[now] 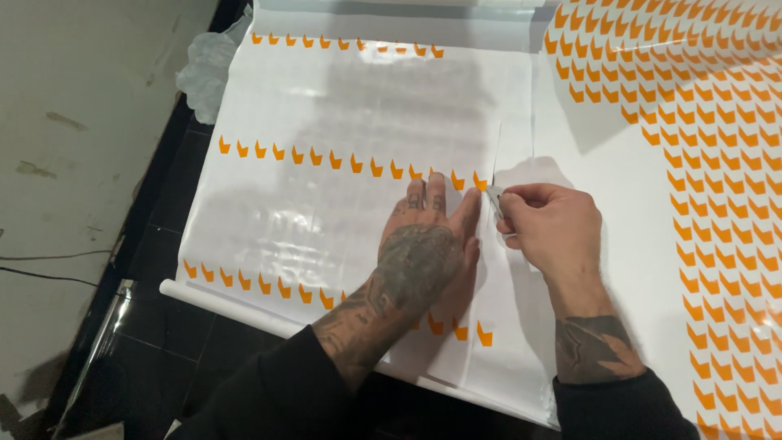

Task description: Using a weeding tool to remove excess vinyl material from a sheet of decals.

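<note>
Pinched in the right hand, a small blade is drawn down the white vinyl sheet, flattened by the open left hand; the cut appears roughly half done, its near stretch uncut.

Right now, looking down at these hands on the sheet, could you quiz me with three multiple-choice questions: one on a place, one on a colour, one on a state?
1. Where does the left hand lie?
A. flat on the white sheet
B. on the dark floor
C. in the air

2. What colour are the arrow shapes?
A. blue
B. orange
C. green

3. How is the right hand?
A. spread open
B. out of view
C. pinched on a small blade

Answers: A, its palm presses the sheet; B, every printed row is orange; C, fingers close around the blade at the cut line.
</note>
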